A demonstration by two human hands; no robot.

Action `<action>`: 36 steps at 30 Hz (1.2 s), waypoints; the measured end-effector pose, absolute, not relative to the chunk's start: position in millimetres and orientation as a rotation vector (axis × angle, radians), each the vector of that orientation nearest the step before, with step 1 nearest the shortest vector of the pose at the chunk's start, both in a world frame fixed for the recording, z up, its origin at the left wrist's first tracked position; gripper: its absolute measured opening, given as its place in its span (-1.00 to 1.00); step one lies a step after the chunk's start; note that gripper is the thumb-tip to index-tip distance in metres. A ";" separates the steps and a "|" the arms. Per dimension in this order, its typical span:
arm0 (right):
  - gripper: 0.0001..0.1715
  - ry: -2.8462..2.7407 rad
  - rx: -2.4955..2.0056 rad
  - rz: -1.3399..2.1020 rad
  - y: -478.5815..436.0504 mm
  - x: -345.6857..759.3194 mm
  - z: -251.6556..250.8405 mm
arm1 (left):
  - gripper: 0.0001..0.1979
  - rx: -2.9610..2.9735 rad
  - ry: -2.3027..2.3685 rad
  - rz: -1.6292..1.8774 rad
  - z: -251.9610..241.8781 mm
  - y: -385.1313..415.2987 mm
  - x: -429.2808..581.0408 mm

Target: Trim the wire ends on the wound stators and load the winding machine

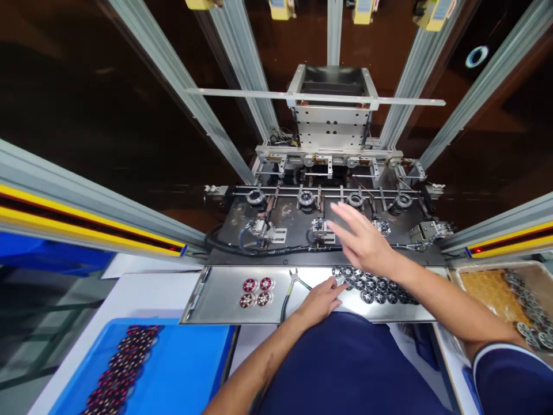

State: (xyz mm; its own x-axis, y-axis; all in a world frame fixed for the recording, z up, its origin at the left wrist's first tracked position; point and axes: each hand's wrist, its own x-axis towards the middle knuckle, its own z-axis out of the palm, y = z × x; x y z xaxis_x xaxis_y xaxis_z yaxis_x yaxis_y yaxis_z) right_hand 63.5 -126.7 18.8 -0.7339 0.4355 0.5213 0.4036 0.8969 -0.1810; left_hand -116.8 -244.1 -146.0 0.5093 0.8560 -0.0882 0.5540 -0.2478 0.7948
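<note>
My left hand (321, 301) rests low over the metal shelf (199, 305). Its index finger stretches out and touches one of the small round black-and-silver slotted cores (349, 285) grouped there. Higher up, my right hand (365, 239) hovers over the front of the machine, its fingers stretched, apart and holding nothing visible. Beyond its fingertips is a round holder (355, 199) on the black machine bed. Side cutters (294, 278) with dark green handles lie left of the cores. Several red and copper-coloured wound cores (249, 285) sit farther left on the shelf.
A blue tray (185, 357) at lower left holds rows of wound cores (125, 357). At right, a box (479, 274) contains more bare cores (525, 300). Yellow sensor bars (86, 225) flank the opening. Cables (254, 251) and small clamps (261, 229) line the machine bed.
</note>
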 end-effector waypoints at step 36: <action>-0.73 -2.181 -0.567 1.021 -210.1 54.7 35.6 | -0.67 1.253 1.366 1.215 -14.1 -293.2 -152.2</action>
State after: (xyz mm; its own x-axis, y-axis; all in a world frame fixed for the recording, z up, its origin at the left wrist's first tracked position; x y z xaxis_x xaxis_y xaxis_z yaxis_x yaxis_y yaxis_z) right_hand 54.7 -210.1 35.6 -0.6917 0.6160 0.3770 0.1054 0.6025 -0.7911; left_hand -152.2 -293.2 -14.1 -0.0897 0.9960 0.0041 0.1201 0.0067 0.9927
